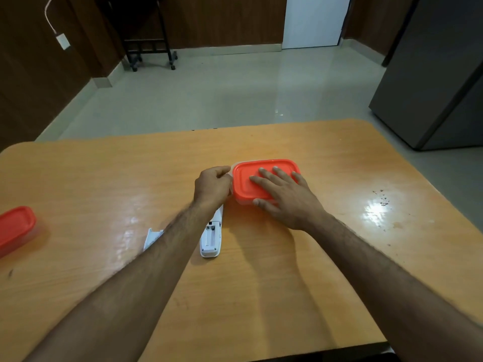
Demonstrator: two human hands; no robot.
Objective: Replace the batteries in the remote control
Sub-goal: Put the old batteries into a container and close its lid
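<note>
A white remote control (pixel 211 239) lies face down on the wooden table (pixel 104 184), its battery compartment open and seemingly empty. Its white battery cover (pixel 151 237) lies just to the left, partly hidden by my left forearm. Beyond the remote stands a small clear box with an orange lid (pixel 245 180). My right hand (pixel 283 197) lies flat on that lid, fingers spread. My left hand (pixel 212 186) is curled against the box's left end, gripping its edge. What is inside the box is hidden.
A second orange-lidded box (pixel 14 228) sits at the table's left edge. Small dark crumbs (pixel 380 198) dot the right part of the table. Beyond the table are a grey refrigerator (pixel 433 74) at right and a black wheeled stand (pixel 149 48) at the back left.
</note>
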